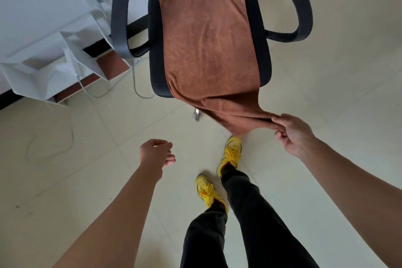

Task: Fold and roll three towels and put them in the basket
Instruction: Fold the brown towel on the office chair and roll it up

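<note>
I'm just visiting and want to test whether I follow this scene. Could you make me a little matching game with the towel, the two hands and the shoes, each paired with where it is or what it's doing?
Things:
1. brown towel
2. right hand
3. left hand
4. yellow shoes

Places or states:
A. standing on the tiled floor
B. spread over the chair seat, with one end pulled off the front
C. pinching a towel corner
D. holding nothing, fingers loosely curled

Pairs: 1-B, 2-C, 3-D, 4-A

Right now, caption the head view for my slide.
Right hand pinches a corner of the brown towel draped over the chair; left hand empty.
</note>
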